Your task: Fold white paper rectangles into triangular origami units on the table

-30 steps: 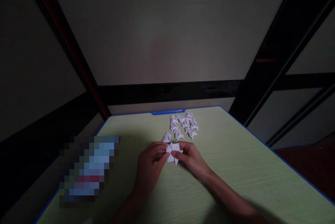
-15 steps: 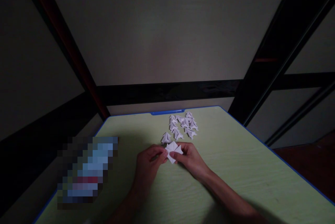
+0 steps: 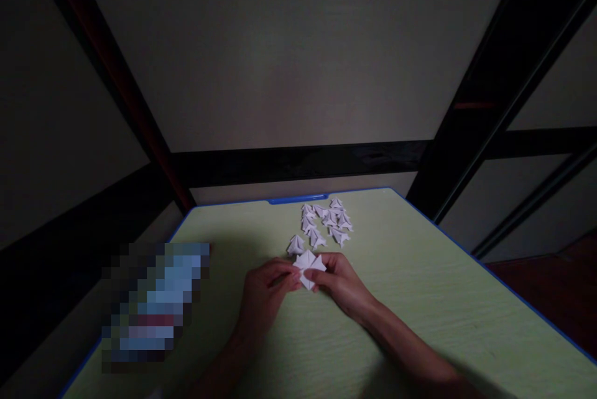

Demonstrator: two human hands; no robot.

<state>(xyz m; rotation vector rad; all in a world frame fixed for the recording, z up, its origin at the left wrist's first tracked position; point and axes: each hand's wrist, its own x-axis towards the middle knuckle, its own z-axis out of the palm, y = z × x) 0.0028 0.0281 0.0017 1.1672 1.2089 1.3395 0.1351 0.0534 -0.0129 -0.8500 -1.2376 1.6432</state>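
Observation:
Both my hands pinch one white folded paper piece [image 3: 308, 266] just above the light green table [image 3: 420, 299]. My left hand [image 3: 267, 296] grips its left edge with closed fingers. My right hand [image 3: 340, 284] holds its right side, fingers curled round it. A single folded paper piece [image 3: 295, 243] lies just beyond the held one. Farther back sits a cluster of several similar white folded pieces [image 3: 329, 222].
The table has a blue rim [image 3: 298, 199] along its far edge and sides. A blurred, pixelated blue object [image 3: 156, 299] lies on the table's left part. Dark beams and pale wall panels stand behind the table.
The held paper piece has been turned slightly between my fingers. My hands stay in nearly the same place.

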